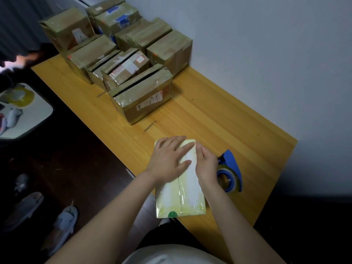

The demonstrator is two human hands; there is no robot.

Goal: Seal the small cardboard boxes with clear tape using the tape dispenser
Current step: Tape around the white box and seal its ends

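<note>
— Where are the fingers?
— The left hand [167, 159] lies flat with its fingers spread apart on the pale yellow, tape-wrapped cardboard box [181, 199]. The right hand [206, 165] presses along the box's right edge, fingers together.
— And around them?
— The box sits near the front of the yellow wooden table [219, 115]. The blue tape dispenser [231, 168] is just right of the right hand, and taped brown cardboard boxes [141, 92] are at the far end.

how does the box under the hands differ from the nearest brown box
The pale yellow box is lighter than the nearest brown box. It lies at the table's near edge under the left hand and right hand; the brown box sits untouched farther back. Both carry glossy clear tape.
</note>
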